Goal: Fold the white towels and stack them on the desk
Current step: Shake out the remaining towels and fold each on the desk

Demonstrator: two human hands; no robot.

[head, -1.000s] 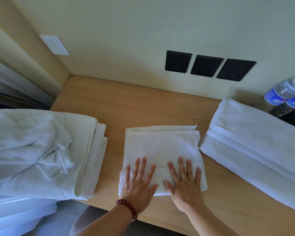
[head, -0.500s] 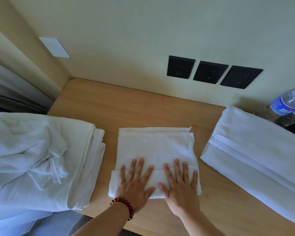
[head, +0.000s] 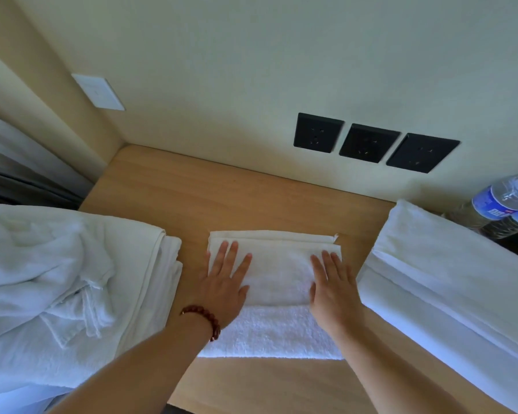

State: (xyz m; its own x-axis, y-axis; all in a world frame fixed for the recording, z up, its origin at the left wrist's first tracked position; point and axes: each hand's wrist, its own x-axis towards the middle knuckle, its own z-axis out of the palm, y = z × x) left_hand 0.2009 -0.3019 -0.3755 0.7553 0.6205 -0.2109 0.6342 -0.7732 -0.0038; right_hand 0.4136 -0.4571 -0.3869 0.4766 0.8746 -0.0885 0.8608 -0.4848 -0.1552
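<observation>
on desk [head: 192, 189]: both hands [head: 225, 282] flat on folded towel [head: 278, 294], bottles [head: 503, 204] seemingly full.

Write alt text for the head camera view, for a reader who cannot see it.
Both hands, left hand and right hand, press flat on a folded white towel on a wooden desk. A rumpled towel pile lies left, folded towels right, with water bottles beside three black wall sockets.
</observation>
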